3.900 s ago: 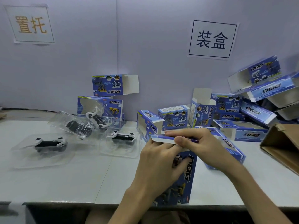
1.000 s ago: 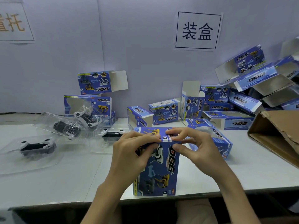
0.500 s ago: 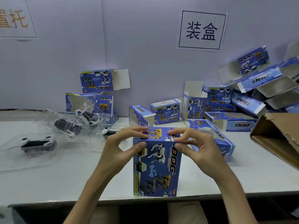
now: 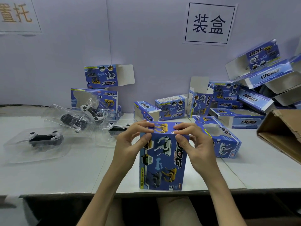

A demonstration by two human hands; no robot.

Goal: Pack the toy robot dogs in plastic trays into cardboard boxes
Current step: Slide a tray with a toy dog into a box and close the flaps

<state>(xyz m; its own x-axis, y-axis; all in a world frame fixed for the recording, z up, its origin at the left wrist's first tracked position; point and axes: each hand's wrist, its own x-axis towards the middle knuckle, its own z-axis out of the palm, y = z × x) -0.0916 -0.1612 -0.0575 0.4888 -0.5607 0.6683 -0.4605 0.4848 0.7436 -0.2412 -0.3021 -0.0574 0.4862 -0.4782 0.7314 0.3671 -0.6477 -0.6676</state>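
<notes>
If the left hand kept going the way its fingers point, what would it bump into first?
The left hand pinches the upright box at its top; going on rightward, it would probably meet the right hand first.

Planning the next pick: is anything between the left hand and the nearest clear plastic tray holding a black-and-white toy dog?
Nothing visible does. The left hand, pinching the top of the upright blue cardboard box, is right in front of that clear plastic tray on the white table.

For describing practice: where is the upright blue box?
Head view, centre: the upright blue box stands on the table by its near edge, left hand and right hand gripping its top.
</notes>
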